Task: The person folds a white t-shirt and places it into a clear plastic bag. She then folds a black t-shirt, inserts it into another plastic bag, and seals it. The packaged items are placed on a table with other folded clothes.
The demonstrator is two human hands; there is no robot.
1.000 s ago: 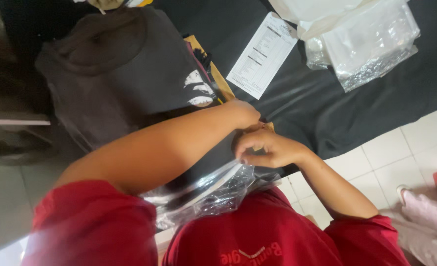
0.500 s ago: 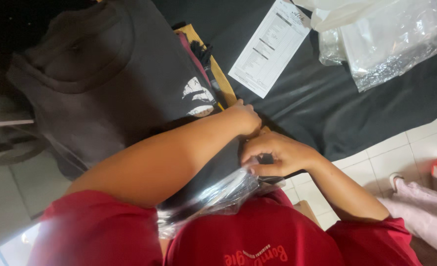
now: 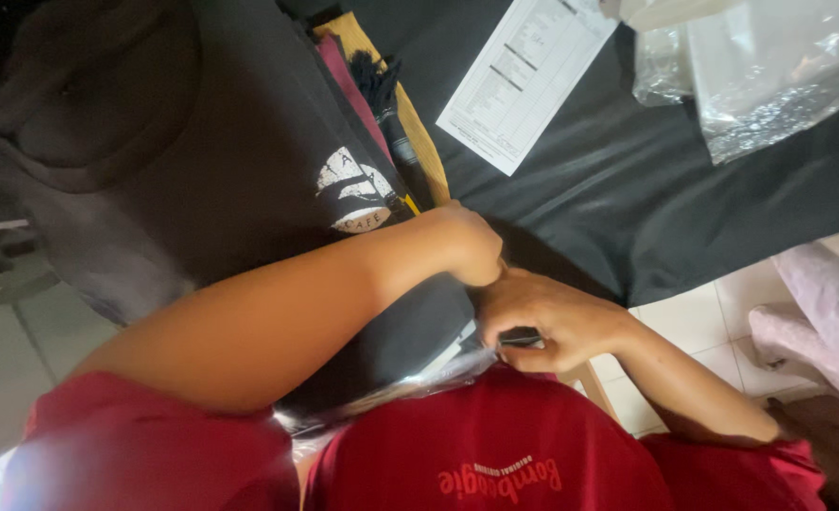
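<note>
The clear plastic bag (image 3: 410, 378) lay at the table's near edge against the person's chest, its long axis running left to right. The left hand (image 3: 467, 244) was fisted at its top edge; the right hand (image 3: 552, 322) pinched its corner. A dark folded shirt (image 3: 202, 189) filled it, a printed sheet (image 3: 524, 80) lying beyond.

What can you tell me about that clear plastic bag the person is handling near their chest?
The clear plastic bag is thin, glossy and crinkled, catching bright glare. It holds a dark folded garment and lies at the near edge of the black-covered table, against the person's red shirt. The right hand pinches its edge, the left hand presses beside it. Most of it is hidden under the left forearm.
</note>
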